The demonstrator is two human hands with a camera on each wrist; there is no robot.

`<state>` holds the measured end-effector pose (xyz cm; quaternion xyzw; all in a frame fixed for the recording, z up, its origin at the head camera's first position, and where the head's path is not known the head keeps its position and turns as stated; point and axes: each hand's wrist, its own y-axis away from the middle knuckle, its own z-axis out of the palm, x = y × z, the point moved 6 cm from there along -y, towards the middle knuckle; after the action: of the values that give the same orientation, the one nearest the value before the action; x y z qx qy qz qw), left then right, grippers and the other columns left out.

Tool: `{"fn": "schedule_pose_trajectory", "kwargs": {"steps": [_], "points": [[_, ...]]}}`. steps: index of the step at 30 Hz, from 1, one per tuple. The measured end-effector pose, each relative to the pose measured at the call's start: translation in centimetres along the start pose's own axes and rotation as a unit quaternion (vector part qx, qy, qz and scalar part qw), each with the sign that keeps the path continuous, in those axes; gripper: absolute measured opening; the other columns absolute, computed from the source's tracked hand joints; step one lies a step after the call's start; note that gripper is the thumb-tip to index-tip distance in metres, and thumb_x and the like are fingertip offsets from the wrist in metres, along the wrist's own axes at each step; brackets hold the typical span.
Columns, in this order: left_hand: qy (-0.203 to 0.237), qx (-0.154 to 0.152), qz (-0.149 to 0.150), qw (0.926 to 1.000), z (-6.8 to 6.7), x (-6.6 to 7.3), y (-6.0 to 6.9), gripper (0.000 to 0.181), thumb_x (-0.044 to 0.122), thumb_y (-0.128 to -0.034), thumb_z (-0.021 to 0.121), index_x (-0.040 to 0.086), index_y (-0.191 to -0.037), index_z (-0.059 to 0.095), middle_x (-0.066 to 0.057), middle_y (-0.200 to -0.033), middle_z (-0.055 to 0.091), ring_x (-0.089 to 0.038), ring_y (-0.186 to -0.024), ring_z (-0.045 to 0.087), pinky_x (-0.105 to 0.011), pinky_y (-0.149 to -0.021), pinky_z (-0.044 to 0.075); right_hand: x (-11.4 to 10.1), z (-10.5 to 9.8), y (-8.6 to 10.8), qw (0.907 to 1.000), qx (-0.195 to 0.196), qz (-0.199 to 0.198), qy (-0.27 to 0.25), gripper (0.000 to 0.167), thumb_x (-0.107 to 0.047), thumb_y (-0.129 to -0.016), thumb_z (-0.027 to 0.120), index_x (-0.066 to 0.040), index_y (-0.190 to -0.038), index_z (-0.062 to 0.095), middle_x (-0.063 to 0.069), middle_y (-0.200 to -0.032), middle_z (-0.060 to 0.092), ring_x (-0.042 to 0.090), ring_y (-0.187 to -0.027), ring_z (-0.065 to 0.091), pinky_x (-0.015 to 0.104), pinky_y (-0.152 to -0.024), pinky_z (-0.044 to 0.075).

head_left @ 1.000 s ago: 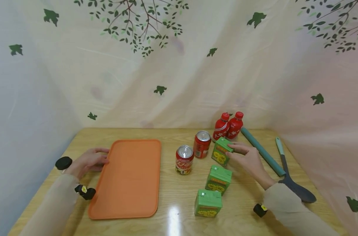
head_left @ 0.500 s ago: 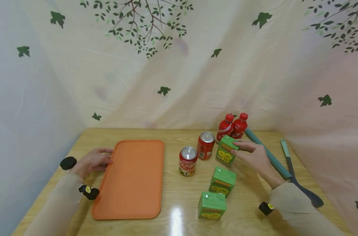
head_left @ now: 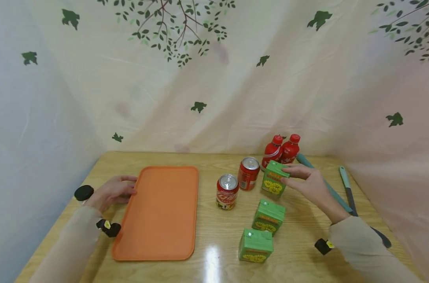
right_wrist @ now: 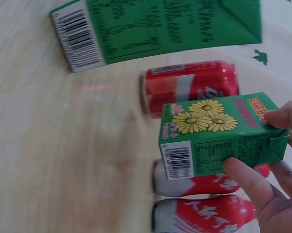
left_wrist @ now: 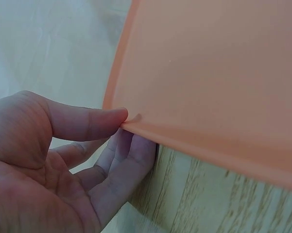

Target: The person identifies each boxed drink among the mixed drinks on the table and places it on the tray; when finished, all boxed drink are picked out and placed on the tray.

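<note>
My left hand (head_left: 113, 192) pinches the left rim of an orange tray (head_left: 161, 216). In the left wrist view, the thumb lies on top of the tray's edge (left_wrist: 223, 150) and fingers are tucked beneath. My right hand (head_left: 310, 186) holds a green drink carton (head_left: 272, 184) by its upper part, between thumb and fingers. Yellow flowers are printed on this carton (right_wrist: 206, 116), seen close in the right wrist view. Whether its base touches the table cannot be told. Two similar cartons, the middle one (head_left: 269, 216) and the front one (head_left: 255, 245), stand nearer me.
Two red cans, a front one (head_left: 227, 192) and a back one (head_left: 249, 175), stand between tray and cartons. Behind the held carton are two red bottles (head_left: 272, 151). A teal rod (head_left: 341, 202) and a dark utensil with a pale green handle (head_left: 345, 179) lie at the right.
The head view has shifted slightly, so everything sits a little further right. The right hand and its carton appear slightly higher. The left hand stays at the tray's rim.
</note>
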<state>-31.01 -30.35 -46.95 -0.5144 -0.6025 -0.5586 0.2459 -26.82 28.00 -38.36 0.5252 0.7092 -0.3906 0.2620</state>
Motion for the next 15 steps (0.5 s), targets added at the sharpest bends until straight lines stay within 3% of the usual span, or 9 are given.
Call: {"fn": "schedule_pose_trajectory", "kwargs": {"steps": [7, 11, 15], "points": [[-0.008, 0.004, -0.003, 1.0, -0.1, 0.3, 0.1, 0.069, 0.0, -0.0942, 0.065, -0.011, -0.152, 0.03, -0.03, -0.14, 0.054, -0.019, -0.091, 0.071, -0.039, -0.077, 0.058, -3.4, -1.8, -1.4, 0.9993, -0.031, -0.001, -0.019, 0.03, -0.016, -0.091, 0.078, -0.005, -0.118, 0.075, -0.004, -0.122, 0.069, 0.008, -0.098, 0.069, 0.029, -0.075, 0.057], [-0.004, 0.007, -0.006, 1.0, -0.2, 0.0, 0.1, 0.069, -0.001, -0.0938, 0.066, -0.011, -0.151, 0.03, -0.031, -0.142, 0.053, -0.019, -0.091, 0.07, -0.039, -0.077, 0.058, -6.0, -2.6, -2.3, 0.9992, -0.04, -0.004, -0.008, 0.027, -0.017, -0.091, 0.078, -0.008, -0.117, 0.075, -0.005, -0.119, 0.07, 0.01, -0.097, 0.068, 0.03, -0.074, 0.057], [-0.002, 0.007, -0.005, 1.0, -0.3, -0.1, 0.0, 0.068, 0.0, -0.0928, 0.067, -0.011, -0.15, 0.031, -0.03, -0.138, 0.057, -0.018, -0.089, 0.07, -0.038, -0.076, 0.058, -8.5, -2.9, -3.4, 0.9983, -0.053, 0.02, -0.014, 0.032, -0.021, -0.091, 0.078, -0.01, -0.121, 0.072, -0.002, -0.126, 0.066, 0.012, -0.1, 0.067, 0.031, -0.074, 0.057]]}}
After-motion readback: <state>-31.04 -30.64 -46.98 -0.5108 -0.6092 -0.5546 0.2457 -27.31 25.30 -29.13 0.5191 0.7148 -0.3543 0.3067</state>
